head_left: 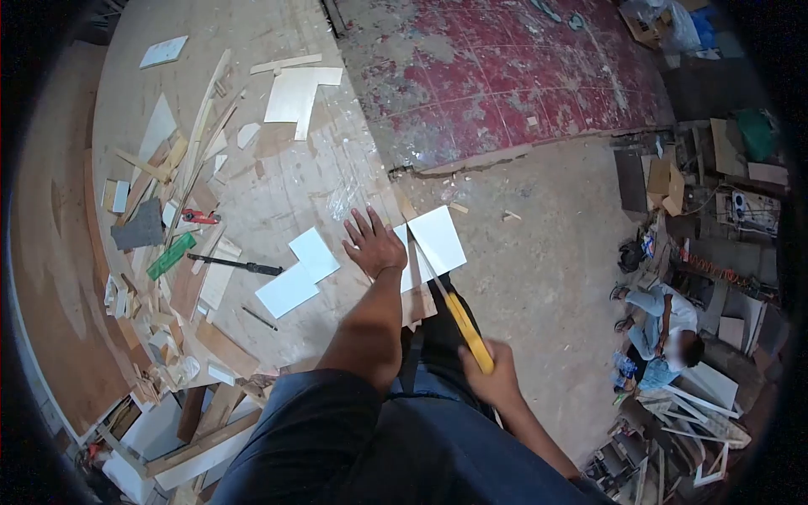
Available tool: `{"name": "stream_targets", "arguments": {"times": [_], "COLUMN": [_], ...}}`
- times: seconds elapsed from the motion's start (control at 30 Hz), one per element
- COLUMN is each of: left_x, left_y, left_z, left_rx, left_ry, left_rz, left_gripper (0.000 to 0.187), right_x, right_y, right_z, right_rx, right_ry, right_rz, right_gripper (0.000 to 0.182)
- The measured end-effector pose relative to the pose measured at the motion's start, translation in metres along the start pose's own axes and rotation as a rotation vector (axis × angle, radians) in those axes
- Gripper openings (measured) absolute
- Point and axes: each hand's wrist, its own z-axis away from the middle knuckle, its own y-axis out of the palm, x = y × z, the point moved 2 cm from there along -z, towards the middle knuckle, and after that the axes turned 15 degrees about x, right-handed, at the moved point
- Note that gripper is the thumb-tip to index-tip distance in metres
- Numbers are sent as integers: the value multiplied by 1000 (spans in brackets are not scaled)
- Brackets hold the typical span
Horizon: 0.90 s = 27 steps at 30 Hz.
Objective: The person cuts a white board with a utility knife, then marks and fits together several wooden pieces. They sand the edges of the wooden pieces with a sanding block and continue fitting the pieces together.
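Note:
My left hand lies flat with fingers spread, pressing on the left part of a white board at the wooden table's edge. My right hand is wrapped round the end of a handsaw's yellow handle. Its narrow blade points up and away from me and overlaps the board. Right of the blade, the white board piece sticks out past the table edge over the floor. Two white rectangular pieces lie partly overlapped, left of my left hand.
The wooden table bears several wood strips and offcuts, a black tool, a red tool, a green piece and a pencil-like stick. A person sits at the right near stacked frames. Red-painted flooring lies ahead.

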Motion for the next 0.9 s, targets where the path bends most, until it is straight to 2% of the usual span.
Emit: {"name": "stream_targets", "arguments": {"times": [0.07,0.13,0.2,0.23,0.3,0.33,0.37,0.43,0.53,0.57,0.6,0.63,0.67,0.73,0.8,0.9], "left_x": [-1,-1,0,-1,5,0,-1,2,-2,-1,1,-1,0,-1,-1,1], "left_y": [-2,-1,-4,-5,-1,-3,-5,-3,-5,-5,-3,-4,-4,-5,-4,-3], "left_z": [-2,-1,-1,-4,3,0,0,2,-2,-2,1,-2,-3,-1,0,2], "left_rx": [34,54,87,110,85,28,55,53,60,83,89,68,50,-6,41,11], "left_ry": [-19,-33,-42,-46,-40,-20,-30,-23,-30,-41,-50,-34,-19,7,-20,4], "left_rz": [-24,-31,-34,-33,-40,-27,-11,-19,-19,-27,-29,-6,10,-17,-11,-2], "left_gripper": [66,63,63,64,64,64,65,64,64,64,64,64,64,64,63,63], "right_x": [6,-5,-26,-21,-26,-27,-20,11,-6,-21,-21,-18,-15,-6,-34,-10], "right_y": [-2,17,46,38,32,18,14,4,2,8,13,19,19,22,31,6], "right_z": [5,-59,-140,-153,-144,-119,-86,-16,-17,-58,-100,-136,-176,-165,-124,-13], "right_rx": [13,-88,-112,-97,-51,-23,-51,26,15,-8,-83,-171,-19,-15,-59,-7], "right_ry": [-10,-31,-187,-193,-184,-121,-126,-11,-44,-50,-165,-118,-81,-27,-178,-87], "right_rz": [-44,42,0,11,-49,-62,-72,-29,-114,-29,45,-37,-10,-64,-24,-44], "right_gripper": [20,21,23,23,23,21,22,21,20,21,25,27,26,22,19,22]}}
